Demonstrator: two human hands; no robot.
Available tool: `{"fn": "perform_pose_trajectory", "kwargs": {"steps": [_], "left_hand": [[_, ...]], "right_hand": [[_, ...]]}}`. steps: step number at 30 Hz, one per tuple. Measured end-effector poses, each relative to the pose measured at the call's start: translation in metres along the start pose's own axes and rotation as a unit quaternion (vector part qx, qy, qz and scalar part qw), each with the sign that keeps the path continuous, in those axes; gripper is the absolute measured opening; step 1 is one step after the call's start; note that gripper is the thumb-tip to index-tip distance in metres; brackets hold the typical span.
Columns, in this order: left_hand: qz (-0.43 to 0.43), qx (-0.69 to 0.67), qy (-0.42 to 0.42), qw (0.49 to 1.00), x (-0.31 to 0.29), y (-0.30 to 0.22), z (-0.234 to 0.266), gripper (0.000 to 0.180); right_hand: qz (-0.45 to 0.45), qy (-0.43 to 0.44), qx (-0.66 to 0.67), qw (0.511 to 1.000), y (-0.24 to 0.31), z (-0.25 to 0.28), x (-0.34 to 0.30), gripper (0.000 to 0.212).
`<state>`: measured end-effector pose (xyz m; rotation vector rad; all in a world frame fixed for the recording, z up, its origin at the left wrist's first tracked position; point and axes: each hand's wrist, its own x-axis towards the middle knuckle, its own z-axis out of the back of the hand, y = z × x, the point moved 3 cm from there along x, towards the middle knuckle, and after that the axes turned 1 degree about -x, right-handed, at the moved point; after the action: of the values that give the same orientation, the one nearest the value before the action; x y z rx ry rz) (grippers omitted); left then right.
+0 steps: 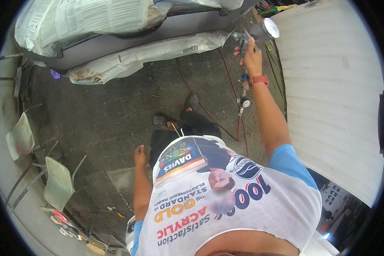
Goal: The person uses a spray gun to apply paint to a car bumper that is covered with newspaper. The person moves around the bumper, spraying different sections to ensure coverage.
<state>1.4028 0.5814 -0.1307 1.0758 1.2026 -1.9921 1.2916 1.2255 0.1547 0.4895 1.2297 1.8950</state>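
My right hand [252, 59], with a red watch on its wrist, is wrapped round the grip of a paint spray gun [243, 42] at the upper right. The gun's dark cup with a white lid [271, 28] tilts to the right. Below the grip hang a blue fitting and a small round pressure gauge [245, 102], joined to a red air hose [242, 128]. My left hand [140, 156] hangs by my left thigh, holding nothing, its fingers loosely extended. Ahead of me is a grey vehicle body panel [115, 50], partly covered with newspaper [123, 19] and plastic sheeting [132, 57].
Red hose loops over the dark textured floor [115, 111] beside my feet. Metal-framed chairs [59, 181] line the left side. A large pale ribbed surface [328, 85] stands close on the right. A small purple scrap [55, 74] lies near the panel's left end.
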Motion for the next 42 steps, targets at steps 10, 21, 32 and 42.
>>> {"fn": "perform_pose_trajectory", "kwargs": {"steps": [10, 21, 32, 42], "left_hand": [[-0.02, 0.063, -0.03, 0.997, 0.001, -0.005, 0.037, 0.064], [-0.064, 0.1, -0.033, 0.992, -0.009, 0.025, 0.036, 0.071], [0.012, 0.153, 0.048, 0.987, -0.06, 0.073, -0.056, 0.072], [-0.021, 0.402, 0.144, 0.904, -0.071, 0.086, -0.165, 0.081]], "right_hand": [[0.03, -0.093, 0.005, 0.995, -0.04, 0.001, -0.009, 0.058], [0.159, 0.158, 0.074, 0.972, -0.012, -0.194, -0.131, 0.049], [0.266, 0.165, 0.053, 0.948, -0.088, -0.202, -0.118, 0.048], [0.218, -0.038, 0.082, 0.972, -0.19, -0.06, -0.005, 0.049]]}}
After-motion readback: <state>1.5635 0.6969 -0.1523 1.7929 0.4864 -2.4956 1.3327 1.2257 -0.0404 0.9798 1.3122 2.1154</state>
